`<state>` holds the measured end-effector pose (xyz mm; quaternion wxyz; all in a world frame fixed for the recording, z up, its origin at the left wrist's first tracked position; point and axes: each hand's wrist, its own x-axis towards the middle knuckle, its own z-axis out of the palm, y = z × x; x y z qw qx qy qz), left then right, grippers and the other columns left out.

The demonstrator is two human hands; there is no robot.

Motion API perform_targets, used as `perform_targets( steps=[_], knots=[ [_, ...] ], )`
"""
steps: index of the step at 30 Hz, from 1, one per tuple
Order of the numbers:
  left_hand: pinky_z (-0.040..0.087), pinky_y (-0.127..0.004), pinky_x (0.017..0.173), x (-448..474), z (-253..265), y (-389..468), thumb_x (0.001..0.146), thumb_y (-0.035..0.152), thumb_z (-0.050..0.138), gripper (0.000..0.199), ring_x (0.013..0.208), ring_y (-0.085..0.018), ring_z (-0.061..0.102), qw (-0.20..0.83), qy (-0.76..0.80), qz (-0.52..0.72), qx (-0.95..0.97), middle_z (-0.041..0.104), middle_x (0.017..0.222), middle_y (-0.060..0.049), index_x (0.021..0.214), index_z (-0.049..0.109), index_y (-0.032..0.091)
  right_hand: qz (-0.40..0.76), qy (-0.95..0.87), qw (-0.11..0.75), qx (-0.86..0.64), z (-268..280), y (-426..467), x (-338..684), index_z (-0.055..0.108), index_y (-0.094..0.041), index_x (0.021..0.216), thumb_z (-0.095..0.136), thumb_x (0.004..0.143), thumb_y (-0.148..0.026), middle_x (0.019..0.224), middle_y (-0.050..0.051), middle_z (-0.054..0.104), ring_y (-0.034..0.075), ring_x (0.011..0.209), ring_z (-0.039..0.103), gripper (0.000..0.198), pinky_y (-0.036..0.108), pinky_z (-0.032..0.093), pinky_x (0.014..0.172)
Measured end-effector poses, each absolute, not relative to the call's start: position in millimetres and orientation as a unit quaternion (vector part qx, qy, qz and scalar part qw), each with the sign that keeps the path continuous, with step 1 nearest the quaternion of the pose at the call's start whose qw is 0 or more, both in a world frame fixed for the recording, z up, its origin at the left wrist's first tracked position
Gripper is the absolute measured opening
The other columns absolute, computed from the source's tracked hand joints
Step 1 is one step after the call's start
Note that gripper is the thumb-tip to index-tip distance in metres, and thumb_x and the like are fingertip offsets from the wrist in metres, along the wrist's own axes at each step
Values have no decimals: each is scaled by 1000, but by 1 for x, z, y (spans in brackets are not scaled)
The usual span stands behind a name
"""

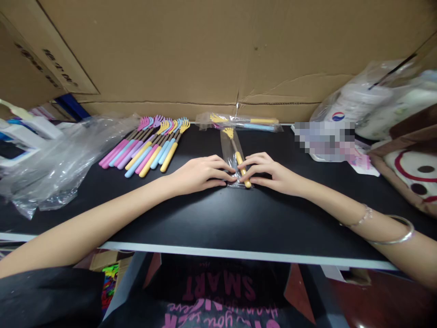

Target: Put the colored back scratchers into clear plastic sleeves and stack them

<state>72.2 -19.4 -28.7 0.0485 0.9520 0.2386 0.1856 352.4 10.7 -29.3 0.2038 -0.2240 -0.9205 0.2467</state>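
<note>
At the centre of the frame, on a black tabletop [211, 218], lies a clear plastic sleeve [229, 150] holding a yellow back scratcher [239, 161], its claw end pointing toward the top of the picture and its handle toward the person. Both hands meet at the lower end of this sleeve. The left hand [200, 175] lies palm down with its fingertips pressing the sleeve's left edge near the bottom; the right hand [268, 173] mirrors it, fingertips on the yellow handle and the sleeve's right edge. Neither hand is closed into a fist: the fingers are stretched out and bear down on the plastic, the two sets of fingertips almost touching each other.

To the upper left of the hands, a row of unbagged back scratchers [150, 143] with pink, blue, purple and yellow handles lies fanned on the tabletop. Farther left sits a crumpled heap of clear plastic bags [58, 159]. Just above the sleeve, against a cardboard wall [218, 50], lie already bagged scratchers [242, 121]. At the right edge stand white bags [375, 102] and a plush toy [413, 173]. Two bracelets [385, 225] circle the right forearm.
</note>
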Motion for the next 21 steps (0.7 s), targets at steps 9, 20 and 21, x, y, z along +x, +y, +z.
perform_targets(
  steps=[9, 20, 21],
  knots=[
    [51, -30, 99, 71, -25, -20, 101, 29, 58, 28, 120, -19, 62, 35, 229, 173, 957, 70, 133, -3, 124, 73, 26, 202, -932, 223, -203, -32, 11, 355, 81, -31, 110, 54, 101, -36, 124, 7, 74, 28, 126, 52, 29, 51, 42, 110],
    [51, -31, 77, 77, -29, -27, 104, 40, 52, 32, 102, -20, 65, -122, 235, 180, 948, 74, 119, -3, 127, 72, 30, -90, -957, 214, -172, -20, -15, 343, 76, -19, 101, 63, 97, -34, 104, 10, 76, 26, 100, 64, 20, 40, 55, 82],
    [51, -30, 77, 78, -29, -27, 104, 41, 52, 33, 101, -20, 65, -133, 234, 180, 946, 74, 117, -3, 128, 71, 29, -114, -957, 207, -167, -20, -18, 342, 75, -18, 100, 59, 99, -30, 101, 10, 76, 25, 95, 65, 20, 38, 55, 78]
  ],
)
